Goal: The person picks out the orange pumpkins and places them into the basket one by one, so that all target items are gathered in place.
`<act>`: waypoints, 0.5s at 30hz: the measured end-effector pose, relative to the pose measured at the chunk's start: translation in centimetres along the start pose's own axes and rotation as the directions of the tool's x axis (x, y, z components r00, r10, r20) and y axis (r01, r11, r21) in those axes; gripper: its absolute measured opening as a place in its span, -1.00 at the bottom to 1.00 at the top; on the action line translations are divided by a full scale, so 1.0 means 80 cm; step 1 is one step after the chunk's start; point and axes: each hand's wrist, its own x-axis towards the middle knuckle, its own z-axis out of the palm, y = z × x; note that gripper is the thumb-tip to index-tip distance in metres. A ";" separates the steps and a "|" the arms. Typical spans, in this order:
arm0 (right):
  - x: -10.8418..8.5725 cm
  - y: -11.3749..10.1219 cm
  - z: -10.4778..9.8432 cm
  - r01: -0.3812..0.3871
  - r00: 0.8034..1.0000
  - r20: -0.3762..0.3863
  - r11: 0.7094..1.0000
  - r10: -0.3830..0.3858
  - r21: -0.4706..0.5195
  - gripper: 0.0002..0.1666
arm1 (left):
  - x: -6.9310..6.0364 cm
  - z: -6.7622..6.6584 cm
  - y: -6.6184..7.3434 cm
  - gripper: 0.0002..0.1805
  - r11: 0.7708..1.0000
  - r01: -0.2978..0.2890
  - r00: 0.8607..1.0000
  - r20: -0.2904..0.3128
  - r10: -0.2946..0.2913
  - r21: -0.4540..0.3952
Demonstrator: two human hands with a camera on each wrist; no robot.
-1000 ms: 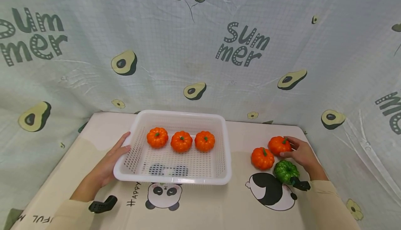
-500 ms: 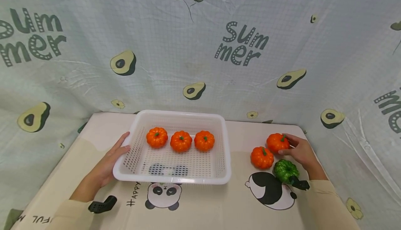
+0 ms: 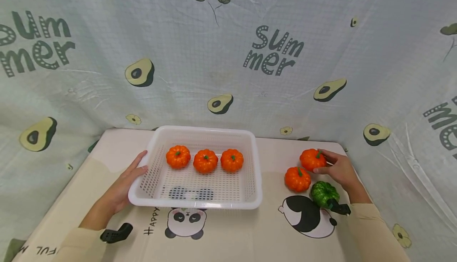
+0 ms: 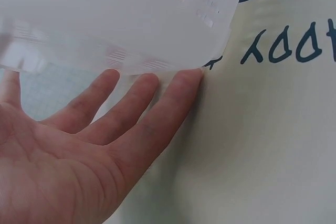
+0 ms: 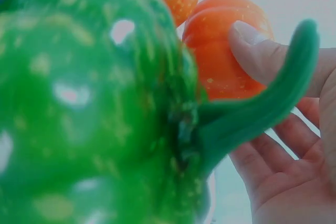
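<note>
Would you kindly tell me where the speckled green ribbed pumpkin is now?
In the head view, the speckled green ribbed pumpkin sits at right on the cream table, beside a glossy orange pumpkin, pictured below the right hand.

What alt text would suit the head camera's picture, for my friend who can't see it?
A person's right hand grips an orange pumpkin at a pale table, near a second orange pumpkin and a green pumpkin. The left hand touches the side of a white perforated basket holding three orange pumpkins in a row.
</note>
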 end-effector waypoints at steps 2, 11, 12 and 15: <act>0.000 -0.003 0.000 0.003 1.000 0.003 1.000 -0.003 0.002 -0.01 | 0.000 0.000 0.000 -0.24 1.000 -0.001 1.000 0.003 0.001 -0.001; -0.002 -0.013 0.000 0.025 1.000 0.009 1.000 -0.025 0.019 -0.01 | 0.001 0.000 -0.001 -0.23 1.000 -0.001 1.000 0.002 0.001 0.009; -0.002 -0.014 0.000 0.028 1.000 0.008 0.999 -0.028 0.015 -0.01 | 0.001 0.000 -0.001 -0.23 1.000 0.001 1.000 0.001 -0.001 0.009; 0.000 -0.017 0.002 0.038 0.999 0.007 0.999 -0.038 0.019 -0.02 | 0.001 0.000 -0.001 -0.23 1.000 0.001 1.000 -0.001 -0.001 0.009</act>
